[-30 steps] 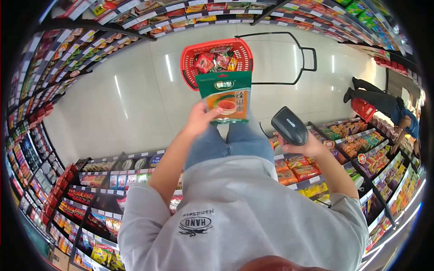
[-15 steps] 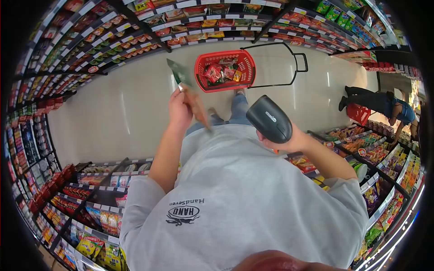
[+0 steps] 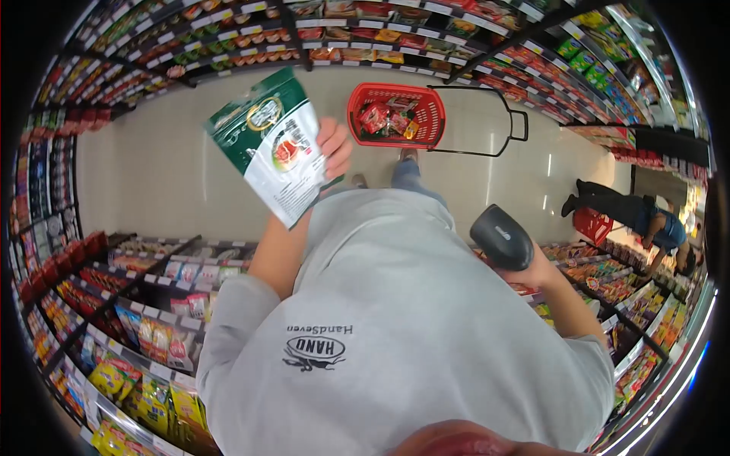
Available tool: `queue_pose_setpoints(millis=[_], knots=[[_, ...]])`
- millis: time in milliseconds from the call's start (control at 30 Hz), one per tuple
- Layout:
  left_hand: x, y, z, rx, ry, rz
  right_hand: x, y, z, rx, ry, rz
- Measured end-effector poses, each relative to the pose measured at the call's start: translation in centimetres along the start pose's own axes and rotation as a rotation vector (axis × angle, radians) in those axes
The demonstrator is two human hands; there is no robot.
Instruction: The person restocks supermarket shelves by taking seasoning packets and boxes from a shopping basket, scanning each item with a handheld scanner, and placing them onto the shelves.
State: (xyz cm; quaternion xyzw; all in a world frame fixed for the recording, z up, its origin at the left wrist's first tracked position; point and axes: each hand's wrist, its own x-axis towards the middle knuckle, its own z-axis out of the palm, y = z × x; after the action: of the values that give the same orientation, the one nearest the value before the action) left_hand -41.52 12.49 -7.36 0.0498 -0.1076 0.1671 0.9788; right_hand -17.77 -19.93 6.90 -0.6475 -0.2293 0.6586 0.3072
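Observation:
In the head view, my left hand (image 3: 333, 148) grips a green and white pouch (image 3: 281, 156) by its edge. The pouch's printed side, with small text and a food picture, faces up toward me. My fingers are closed over the edge, and the thumb is hidden behind it. On the other side, my right hand (image 3: 536, 270) is wrapped around a black barcode scanner (image 3: 503, 237), held out to the right of my body. Most of the fingers are covered by the scanner's head.
Beyond my feet, a red shopping basket (image 3: 357, 135) with packets inside stands on the floor (image 3: 171, 163), its black handle (image 3: 523, 125) stretched rightward. Stocked shelves (image 3: 426, 34) line both sides of the aisle. At right, another person (image 3: 620, 205) bends near shelves beside a second red basket (image 3: 591, 226).
My left hand has turned the pouch from nearly edge-on to its broad printed side. The scanner in my right hand has moved right and slightly down, away from my body.

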Motion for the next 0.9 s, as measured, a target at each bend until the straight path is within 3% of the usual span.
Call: queue_pose_setpoints(millis=[67,100,133,200,267,500,600,667,700,800,900], knots=[[0.9,0.2,-0.5,0.031,-0.088,-0.032,3.1,0.2,1.5,-0.286,0.11,-0.287],[1.4,0.1,-0.7,0.024,-0.123,-0.041,4.9,0.8,1.8,-0.244,0.069,-0.267],[2.0,0.0,-1.0,0.018,-0.162,-0.051,5.9,-2.0,3.3,0.082,-0.079,-0.146],[3.1,-0.5,-1.2,-0.005,-0.141,-0.034,8.7,-3.3,5.2,0.007,-0.037,-0.282],[4.0,-0.6,-1.2,0.016,-0.171,-0.027,10.5,-5.6,5.9,-0.014,-0.187,-0.203],[3.7,0.5,-1.5,0.077,-0.177,0.031,12.8,-7.6,6.5,-0.133,-0.321,-0.116],[1.7,1.7,-1.2,0.133,0.16,-0.138,12.4,-7.1,6.1,-0.044,-0.297,-0.189],[0.3,2.9,-3.1,0.516,0.481,-0.208,11.8,-6.6,5.2,0.082,-0.182,-0.318],[1.6,0.7,-1.6,0.857,0.961,0.032,11.8,-6.2,4.7,0.115,-0.158,-0.366],[2.9,0.0,0.1,1.012,0.949,0.025,12.0,-4.6,1.9,0.246,-0.224,-0.339],[3.3,-0.2,-0.6,0.933,0.837,0.068,11.3,-4.2,0.5,0.385,-0.172,-0.375]])
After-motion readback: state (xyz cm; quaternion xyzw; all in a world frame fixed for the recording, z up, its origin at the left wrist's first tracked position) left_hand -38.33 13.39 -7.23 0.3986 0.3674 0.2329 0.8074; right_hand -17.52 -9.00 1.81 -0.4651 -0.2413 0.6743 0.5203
